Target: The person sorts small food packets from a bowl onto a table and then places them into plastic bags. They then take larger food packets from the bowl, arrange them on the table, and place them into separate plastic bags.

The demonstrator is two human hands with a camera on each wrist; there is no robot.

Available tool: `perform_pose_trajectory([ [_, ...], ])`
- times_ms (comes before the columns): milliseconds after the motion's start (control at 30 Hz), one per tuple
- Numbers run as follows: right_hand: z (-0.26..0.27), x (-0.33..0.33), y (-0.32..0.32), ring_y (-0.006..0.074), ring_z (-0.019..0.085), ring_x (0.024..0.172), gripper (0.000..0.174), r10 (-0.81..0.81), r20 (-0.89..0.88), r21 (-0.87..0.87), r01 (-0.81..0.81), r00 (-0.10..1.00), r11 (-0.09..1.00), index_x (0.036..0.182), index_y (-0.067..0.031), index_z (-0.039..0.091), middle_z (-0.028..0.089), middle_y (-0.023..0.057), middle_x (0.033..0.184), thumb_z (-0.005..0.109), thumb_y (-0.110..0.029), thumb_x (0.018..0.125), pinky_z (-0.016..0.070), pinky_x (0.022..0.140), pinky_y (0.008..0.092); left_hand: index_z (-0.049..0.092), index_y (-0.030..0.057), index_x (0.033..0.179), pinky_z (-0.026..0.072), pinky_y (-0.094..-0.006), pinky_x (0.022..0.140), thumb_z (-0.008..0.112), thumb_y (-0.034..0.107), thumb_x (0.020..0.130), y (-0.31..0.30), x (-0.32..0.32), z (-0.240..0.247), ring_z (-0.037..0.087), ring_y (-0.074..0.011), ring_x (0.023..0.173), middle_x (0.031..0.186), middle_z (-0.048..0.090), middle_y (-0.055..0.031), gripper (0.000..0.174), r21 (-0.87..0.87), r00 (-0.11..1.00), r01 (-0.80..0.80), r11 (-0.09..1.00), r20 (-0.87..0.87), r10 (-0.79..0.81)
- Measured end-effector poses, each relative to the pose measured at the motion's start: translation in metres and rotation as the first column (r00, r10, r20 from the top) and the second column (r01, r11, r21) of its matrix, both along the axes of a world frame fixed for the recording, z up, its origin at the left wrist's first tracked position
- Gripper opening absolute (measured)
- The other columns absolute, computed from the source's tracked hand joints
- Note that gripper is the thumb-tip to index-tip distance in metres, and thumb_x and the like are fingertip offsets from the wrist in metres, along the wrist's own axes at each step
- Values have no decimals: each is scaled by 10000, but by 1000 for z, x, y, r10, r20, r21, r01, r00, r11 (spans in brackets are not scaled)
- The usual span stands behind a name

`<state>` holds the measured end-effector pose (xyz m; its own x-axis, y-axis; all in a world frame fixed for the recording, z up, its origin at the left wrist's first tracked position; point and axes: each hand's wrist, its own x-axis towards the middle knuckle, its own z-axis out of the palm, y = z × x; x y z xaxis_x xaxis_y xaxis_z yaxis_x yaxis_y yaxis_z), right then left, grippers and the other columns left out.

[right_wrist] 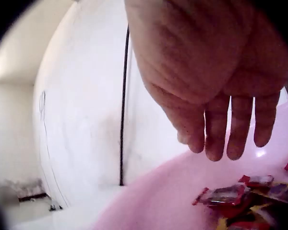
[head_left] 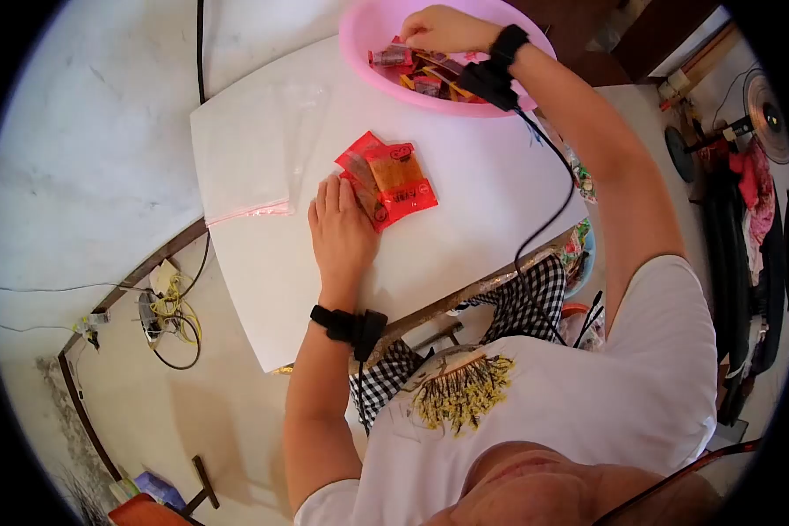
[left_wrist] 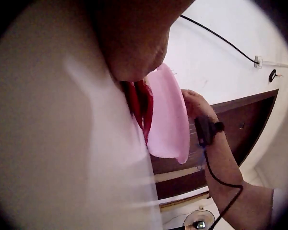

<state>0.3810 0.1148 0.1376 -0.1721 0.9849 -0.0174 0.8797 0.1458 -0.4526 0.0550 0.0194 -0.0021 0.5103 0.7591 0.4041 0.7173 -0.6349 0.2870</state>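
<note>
On the white table (head_left: 465, 184), my left hand (head_left: 344, 232) rests with its fingertips at the left edge of several flat red snack packets (head_left: 401, 182). The packets overlap one another, and the top one has a see-through window with a brown snack inside. In the left wrist view the red packets (left_wrist: 143, 108) stick out beyond the hand. My right hand (right_wrist: 221, 81) is over the pink basin (right_wrist: 153, 201), fingers hanging down with gaps between them and nothing held. Below it, small red and yellow wrapped snacks (right_wrist: 225, 195) lie in the basin.
Clear plastic zip bags (head_left: 241, 167) with a red seal line lie at the table's left side. A black cable (head_left: 543, 228) hangs from the right wrist across the table edge. To the far right stands a fan (head_left: 767, 114). Yellow cords (head_left: 174, 302) lie on the floor.
</note>
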Motion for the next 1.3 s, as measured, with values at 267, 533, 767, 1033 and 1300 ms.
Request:
perform_pose_trajectory([
  [267,-69,0,64,348,573,1112,583,96,180,-54,-87,979,995,1285,-96,547,601,187,1200,715,-183,734,457,940,388,506,-48,1258,316,-450,1073,504,80,871,0,1,6,434,-326,1297,1347,508,-192,407,-40,1000,12,999,-3,-12],
  [533,-65,53,70,336,638,979,509,-3,464,-29,19,886,999,1165,-109,610,673,152,1049,762,-144,681,501,861,403,521,-21,1286,307,-446,1091,481,64,876,-1,0,3,420,-318,1315,1379,492,-173,421,-67,1000,-14,998,-29,13],
  [767,-79,129,79,315,669,852,319,-179,398,208,102,900,973,980,-65,678,694,149,918,761,-177,693,526,730,402,512,-56,1270,298,-452,1084,503,56,851,-1,0,4,418,-325,1307,1372,483,-200,434,-53,999,17,998,-34,-19],
  [1033,-62,51,53,282,655,904,410,-43,215,-39,53,976,998,1100,-95,658,677,148,987,726,-102,695,529,769,359,506,-39,1288,312,-463,1078,506,69,856,-1,-1,5,423,-350,1296,1373,483,-200,446,-33,998,22,999,-51,-24],
  [1300,-85,36,65,328,602,1098,622,131,193,-114,-110,972,987,1327,-134,542,635,154,1197,608,8,725,481,909,388,492,-34,1312,292,-456,1105,489,68,861,-2,0,10,404,-351,1322,1395,466,-204,462,-90,997,9,996,-74,-16],
])
